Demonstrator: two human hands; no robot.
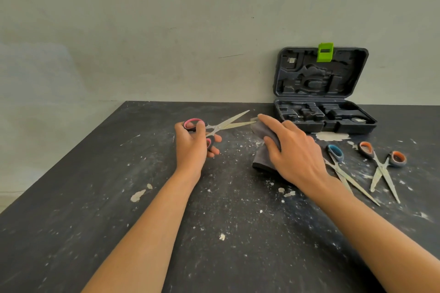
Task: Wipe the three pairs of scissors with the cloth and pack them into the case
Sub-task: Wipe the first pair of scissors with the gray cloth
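1. Scissors with pink handles [215, 127] sat in our left hand [194, 141], whose fingers were curled through and around the handle loops; the blades were spread apart and pointed right toward the cloth.
2. We had our right hand [291, 150] lying flat on the grey cloth [263, 150], fingers straight and pressing it down onto the table [95, 209], with the thumb along the cloth's near side.
3. We saw the tip of the lower pink-handled blade touching, or nearly touching, the far edge of the cloth under our fingertips; we could not tell which.
4. We noted the blue-handled scissors [342, 166] lying on the table just right of our right wrist, blades open and pointing toward us.
5. We saw the orange-handled scissors [383, 166] lying further right, also open, apart from the blue pair.
6. We found the case [321, 93] open at the table's far edge, its lid leaning against the wall [166, 31], with a green latch [325, 52] at the lid's top.
7. We saw pale flecks and dust scattered over the dark tabletop.
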